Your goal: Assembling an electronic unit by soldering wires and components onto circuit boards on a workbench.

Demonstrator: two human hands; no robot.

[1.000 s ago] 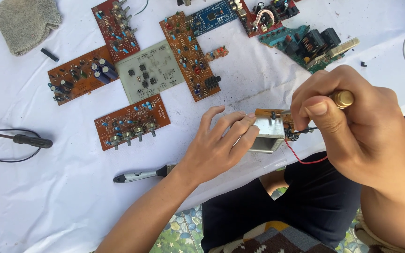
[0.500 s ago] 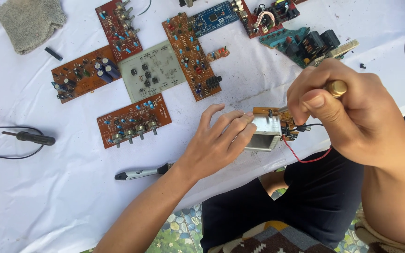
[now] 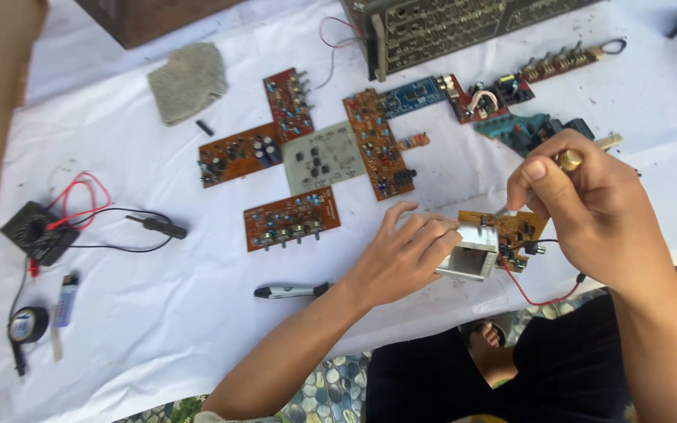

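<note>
Two hands, left (image 3: 401, 254) steadying circuit board (image 3: 503, 235), right (image 3: 589, 211) gripping screwdriver (image 3: 567, 160)

One view only, worn on the head; it looks steeply down and forward over a white cloth (image 3: 158, 329), close above the left hand (image 3: 401, 258) and right hand (image 3: 589, 211); circuit boards (image 3: 291, 218) lie beyond the left hand, the person's lap below both hands.
</note>
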